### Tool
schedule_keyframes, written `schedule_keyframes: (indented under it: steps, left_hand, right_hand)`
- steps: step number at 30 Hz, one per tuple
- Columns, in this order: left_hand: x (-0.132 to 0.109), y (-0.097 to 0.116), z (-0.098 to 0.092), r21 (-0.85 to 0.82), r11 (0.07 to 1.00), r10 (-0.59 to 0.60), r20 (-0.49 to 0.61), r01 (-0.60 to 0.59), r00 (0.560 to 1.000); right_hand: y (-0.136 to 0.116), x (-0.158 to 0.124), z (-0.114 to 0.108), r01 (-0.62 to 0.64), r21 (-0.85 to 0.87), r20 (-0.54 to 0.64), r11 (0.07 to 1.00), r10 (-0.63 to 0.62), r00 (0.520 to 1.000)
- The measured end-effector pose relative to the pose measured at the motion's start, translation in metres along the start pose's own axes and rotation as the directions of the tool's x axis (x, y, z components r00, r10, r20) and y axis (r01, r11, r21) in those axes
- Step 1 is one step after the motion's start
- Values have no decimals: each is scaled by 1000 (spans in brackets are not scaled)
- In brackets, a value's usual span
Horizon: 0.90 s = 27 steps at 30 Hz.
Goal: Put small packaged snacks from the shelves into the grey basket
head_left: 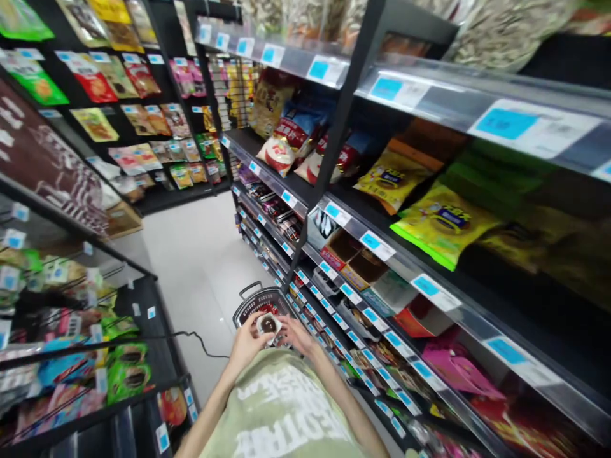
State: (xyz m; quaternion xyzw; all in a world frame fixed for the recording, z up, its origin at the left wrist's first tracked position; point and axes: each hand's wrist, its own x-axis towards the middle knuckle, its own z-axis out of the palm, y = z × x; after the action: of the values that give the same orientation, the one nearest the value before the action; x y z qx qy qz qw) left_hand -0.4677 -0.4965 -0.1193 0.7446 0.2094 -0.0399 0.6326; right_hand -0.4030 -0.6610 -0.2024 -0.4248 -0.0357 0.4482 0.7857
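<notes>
Tub: small white tub (270, 324) w/ dark brown round centre; held in front of torso, above basket as seen from overhead; label not legible.
L hand (249, 338): tub gripped btwn thumb & curled fingers, from L side.
R hand (296, 335): fingers part-bent, placed at tub's R edge; firm grip or light touch cannot be told.
Basket: black shopping basket (249, 306) w/ loop handle, seen beyond hands; red contents part-hidden.
T-shirt (291, 410): pale green, white lettering; worn by person.
R shelving: black, multi-tier; yellow snack bag (394, 176) & green-edged yellow bag (443, 219) stocked mid-tier; open cartons (363, 264) kept below; blue/white price tags (435, 292) fixed along edges.
Back wall: hanging snack pkts (94, 77), assorted cols.
Floor (184, 248): pale, glossy; black cable (205, 346) seen at L.
</notes>
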Motion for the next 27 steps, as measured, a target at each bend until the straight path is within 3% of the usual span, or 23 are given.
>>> schedule_keyframes:
  steps: [5,8,11,15,18,24,27]
  left_hand:
    - [1,8,0,18,1000,0,-23,0,1000]
    - [0,4,-3,-19,999,30,-12,-31,999]
    - [-1,-2,-7,-81,994,74,4,-73,997]
    - [-3,-7,-15,1,987,158,-138,-160,978]
    - [-5,-5,-19,-4,986,164,-165,-167,973]
    - [-11,-2,-15,-123,964,230,-47,-235,972]
    - [-15,-7,-8,-72,959,277,12,-276,961]
  right_hand:
    - [-19,5,24,164,-240,-170,957,-208,963]
    - [-19,6,28,228,-264,-268,937,-298,916]
    - [-16,2,30,251,-246,-262,936,-313,913]
    - [-17,-9,39,253,-240,-215,937,-306,928]
    - [-16,-16,45,249,-271,-205,930,-309,929]
    - [-1,-27,46,254,-382,-205,889,-349,914]
    - [6,-30,42,263,-511,-211,819,-416,885]
